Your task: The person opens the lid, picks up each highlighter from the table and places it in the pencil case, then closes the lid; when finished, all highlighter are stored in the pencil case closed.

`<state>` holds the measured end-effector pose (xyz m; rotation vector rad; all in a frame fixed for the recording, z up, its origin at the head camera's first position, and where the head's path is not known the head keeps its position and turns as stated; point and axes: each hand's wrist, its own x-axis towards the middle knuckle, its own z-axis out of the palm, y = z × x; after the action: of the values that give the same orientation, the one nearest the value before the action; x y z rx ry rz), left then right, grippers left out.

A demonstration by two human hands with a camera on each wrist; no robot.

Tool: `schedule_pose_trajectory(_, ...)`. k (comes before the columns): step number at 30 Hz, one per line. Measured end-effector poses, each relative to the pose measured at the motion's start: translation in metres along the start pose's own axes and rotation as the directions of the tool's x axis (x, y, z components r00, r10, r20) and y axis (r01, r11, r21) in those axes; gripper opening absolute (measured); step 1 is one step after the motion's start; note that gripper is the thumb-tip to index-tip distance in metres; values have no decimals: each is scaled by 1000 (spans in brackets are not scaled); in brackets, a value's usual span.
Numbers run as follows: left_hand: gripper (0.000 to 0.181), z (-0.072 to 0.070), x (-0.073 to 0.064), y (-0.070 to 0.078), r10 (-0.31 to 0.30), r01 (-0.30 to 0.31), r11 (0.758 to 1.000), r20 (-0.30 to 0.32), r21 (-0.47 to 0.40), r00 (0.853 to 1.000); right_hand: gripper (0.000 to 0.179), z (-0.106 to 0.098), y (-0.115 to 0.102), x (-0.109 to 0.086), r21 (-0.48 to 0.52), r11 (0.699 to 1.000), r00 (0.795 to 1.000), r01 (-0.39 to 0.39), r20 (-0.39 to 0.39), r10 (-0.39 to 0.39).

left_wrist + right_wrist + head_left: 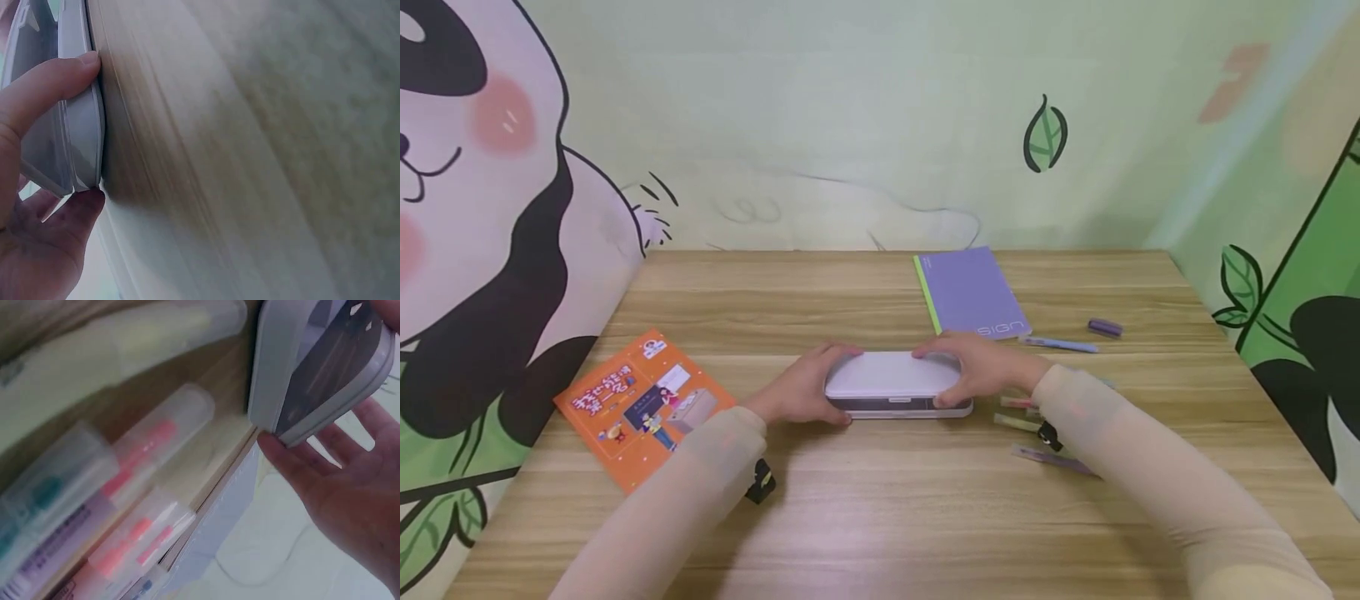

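A white pencil case (891,375) sits on the wooden table, its lid partly raised, with a dark gap along the front in the head view. My left hand (805,387) grips its left end, the thumb low at the front and the fingers behind. At the right end, my right hand (988,367) holds the lid between thumb and fingers. The left wrist view shows the left thumb (59,81) pressed on the lower half of the case. In the right wrist view the lid (350,406) stands at an angle from the base (273,369). The inside is mostly hidden.
Several highlighters lie beside the right forearm, among them a yellow one (156,344) and a purple one (1048,457). A blue pen (1060,344) and a dark purple eraser-like piece (1105,327) lie near the purple notebook (973,292). An orange booklet (640,408) lies left.
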<state>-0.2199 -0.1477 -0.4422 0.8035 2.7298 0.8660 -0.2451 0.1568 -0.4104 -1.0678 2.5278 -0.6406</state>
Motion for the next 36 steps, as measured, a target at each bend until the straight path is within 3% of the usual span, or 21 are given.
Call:
schedule_pose_trajectory(7, 106, 1, -2, -8, -31, 27, 992, -24, -122, 999, 63, -12, 7, -6, 211, 972, 994, -105, 57, 95)
schedule_pose_trajectory(13, 118, 1, -1, -7, -56, 40, 974, -66, -224, 996, 51, -19, 20, -7, 300, 947, 993, -114, 25, 111)
schedule_pose_trajectory(17, 128, 5, -1, -8, -93, 72, 957, -61, -280, 994, 47, -21, 25, -6, 404, 898, 982, -171, -5, 189)
schedule_pose_trajectory(21, 138, 8, -2, -8, -123, 100, 942, -54, -321, 991, 55, -23, 27, -4, 490, 830, 950, -265, -14, 312)
schedule_pose_trajectory(27, 151, 10, -3, -8, -119, 84, 923, -73, -375, 990, 76, -23, 25, 6, 584, 734, 889, -346, -46, 456)
schedule_pose_trajectory(36, 156, 11, -3, -10, -87, 42, 918, -95, -395, 992, 82, -21, 22, 21, 644, 624, 787, -442, -55, 615)
